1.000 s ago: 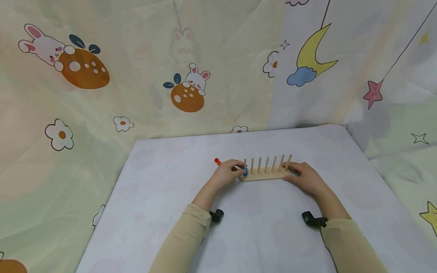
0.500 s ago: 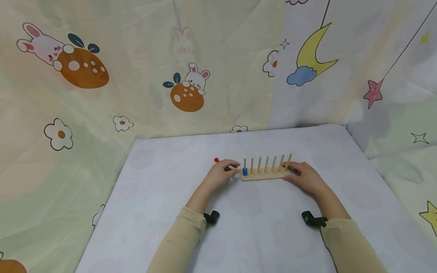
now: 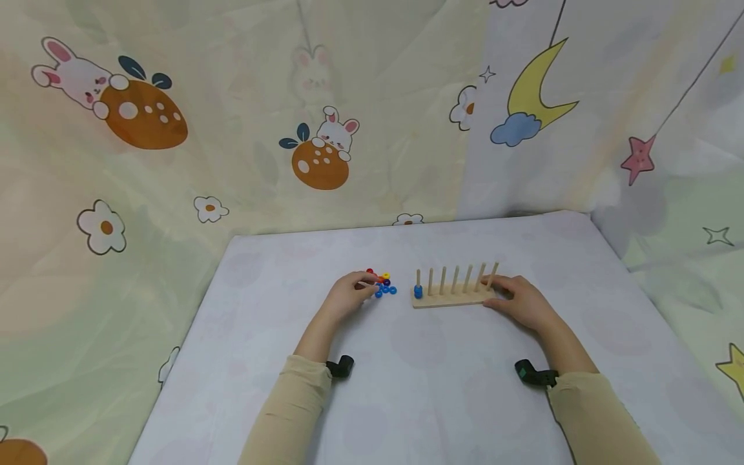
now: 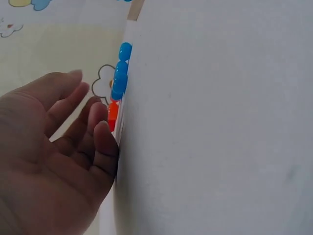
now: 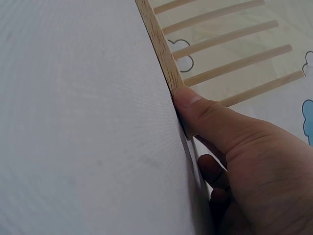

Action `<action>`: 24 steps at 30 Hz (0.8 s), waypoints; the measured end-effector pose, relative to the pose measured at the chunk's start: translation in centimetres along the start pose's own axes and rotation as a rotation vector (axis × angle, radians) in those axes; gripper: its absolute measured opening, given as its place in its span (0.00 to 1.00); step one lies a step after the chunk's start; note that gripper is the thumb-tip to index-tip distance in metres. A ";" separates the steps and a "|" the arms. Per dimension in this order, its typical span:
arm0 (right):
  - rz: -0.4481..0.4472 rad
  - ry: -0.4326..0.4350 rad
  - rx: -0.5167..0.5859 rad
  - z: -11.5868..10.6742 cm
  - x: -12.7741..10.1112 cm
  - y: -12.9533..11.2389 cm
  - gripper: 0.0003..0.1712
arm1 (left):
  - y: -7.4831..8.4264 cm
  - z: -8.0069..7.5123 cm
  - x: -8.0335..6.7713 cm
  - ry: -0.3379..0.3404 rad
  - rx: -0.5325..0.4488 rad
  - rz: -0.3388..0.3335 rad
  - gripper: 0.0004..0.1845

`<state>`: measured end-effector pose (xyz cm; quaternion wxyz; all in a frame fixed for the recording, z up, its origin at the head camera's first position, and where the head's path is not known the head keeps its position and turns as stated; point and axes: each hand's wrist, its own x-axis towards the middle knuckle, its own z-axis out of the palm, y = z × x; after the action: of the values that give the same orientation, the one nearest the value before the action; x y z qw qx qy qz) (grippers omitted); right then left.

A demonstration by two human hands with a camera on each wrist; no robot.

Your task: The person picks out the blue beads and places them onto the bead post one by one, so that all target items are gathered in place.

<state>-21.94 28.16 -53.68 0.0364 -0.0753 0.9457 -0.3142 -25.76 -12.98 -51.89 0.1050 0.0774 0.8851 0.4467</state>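
Observation:
A wooden peg board (image 3: 444, 301) with a row of several upright pegs lies on the table in the head view. Blue beads (image 3: 418, 292) sit on its leftmost peg. My right hand (image 3: 523, 302) holds the board's right end; in the right wrist view the thumb (image 5: 188, 100) presses its near edge. Left of the board is a small pile of loose beads, with blue beads (image 3: 392, 290), a yellow bead (image 3: 386, 276) and a red bead (image 3: 369, 271). Beside this pile my left hand (image 3: 347, 295) has its fingers loosely bent and holds nothing visible. Its fingers partly hide the pile.
A white cloth covers the table (image 3: 430, 387). Behind it hangs a printed curtain (image 3: 395, 129) with cartoon rabbits, flowers and a moon. Each wrist carries a small black camera (image 3: 341, 367).
My left hand has let go of the blue beads on the leftmost peg and moved left to the loose beads, uncovering several of them. The right hand stays on the board.

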 end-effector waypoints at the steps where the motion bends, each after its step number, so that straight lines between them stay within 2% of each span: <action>1: 0.001 0.000 0.000 0.0 0.0 0.0 0.35 | -0.2 -0.1 0.0 -0.003 0.011 -0.003 0.13; 7: -0.007 0.001 0.000 0.1 0.0 0.0 0.35 | -0.9 0.0 -0.1 -0.013 0.090 0.024 0.13; 24: -0.015 0.004 -0.005 0.0 0.1 0.0 0.34 | -0.9 0.4 -0.4 -0.015 0.160 0.076 0.11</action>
<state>-22.06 28.17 -53.71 0.0321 -0.0820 0.9459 -0.3124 -25.34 -13.26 -52.84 0.0879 0.1224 0.9136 0.3776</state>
